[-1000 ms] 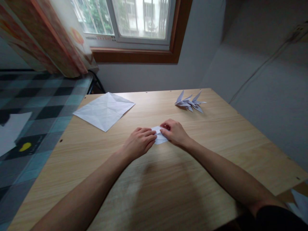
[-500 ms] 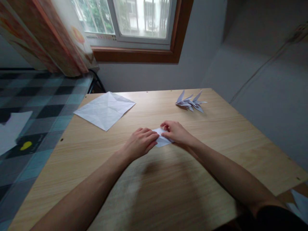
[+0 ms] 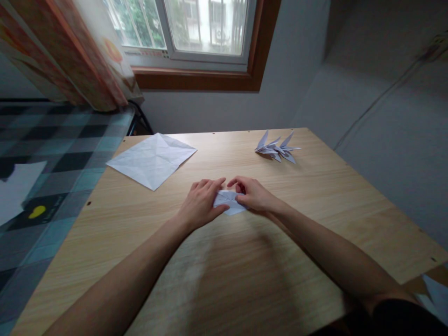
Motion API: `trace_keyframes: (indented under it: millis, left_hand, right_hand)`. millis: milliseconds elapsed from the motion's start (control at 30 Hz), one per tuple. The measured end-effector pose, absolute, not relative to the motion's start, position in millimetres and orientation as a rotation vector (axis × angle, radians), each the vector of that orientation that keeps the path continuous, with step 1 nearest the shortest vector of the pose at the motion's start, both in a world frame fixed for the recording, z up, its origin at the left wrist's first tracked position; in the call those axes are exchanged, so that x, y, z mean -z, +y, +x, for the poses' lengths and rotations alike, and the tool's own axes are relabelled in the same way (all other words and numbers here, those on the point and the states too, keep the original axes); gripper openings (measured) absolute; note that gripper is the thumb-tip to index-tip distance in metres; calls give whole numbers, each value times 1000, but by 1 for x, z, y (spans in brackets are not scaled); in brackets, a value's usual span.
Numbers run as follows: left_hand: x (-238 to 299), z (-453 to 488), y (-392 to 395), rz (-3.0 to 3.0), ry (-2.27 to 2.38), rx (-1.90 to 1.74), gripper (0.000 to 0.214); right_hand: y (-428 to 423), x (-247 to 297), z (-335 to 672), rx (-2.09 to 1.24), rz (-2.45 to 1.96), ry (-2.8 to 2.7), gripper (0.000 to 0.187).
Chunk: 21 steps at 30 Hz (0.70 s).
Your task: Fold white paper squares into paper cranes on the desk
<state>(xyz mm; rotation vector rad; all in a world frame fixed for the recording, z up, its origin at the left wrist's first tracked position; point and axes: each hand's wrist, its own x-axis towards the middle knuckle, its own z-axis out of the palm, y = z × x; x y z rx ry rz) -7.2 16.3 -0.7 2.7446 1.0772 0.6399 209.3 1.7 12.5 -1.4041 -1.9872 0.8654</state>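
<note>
Holding a small folded paper (image 3: 227, 201) with both hands, you have it low on the wooden table (image 3: 245, 261), near the middle. Your left hand (image 3: 201, 203) pinches its left side, fingers close together. Your right hand (image 3: 254, 195) pinches its right side, fingers curled in. A big creased sheet (image 3: 152, 158) lies flat, well apart on the left. Pointy folded paper shapes (image 3: 276, 149) lie farther back on the right.

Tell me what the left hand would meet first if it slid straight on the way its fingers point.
Likely the right hand, just ahead of the left hand across the folded paper both hold; depth is unclear.
</note>
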Motion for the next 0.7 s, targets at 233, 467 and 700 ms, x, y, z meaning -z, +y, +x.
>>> trace_keyframes:
  millis: [233,467,700]
  left_hand:
    - [1,-7,16,2719,1163,-684,61]
    - [3,-8,15,2778,1137,-890,55]
    - [4,-8,17,2802,1120,-1142,52]
  right_hand:
    - [3,-12,208,-893,-1262,-1825,59]
    - [8,-17,215,-1001,-1400,-1694,62]
    - [2,-27,213,-757,-1288,-1896,3]
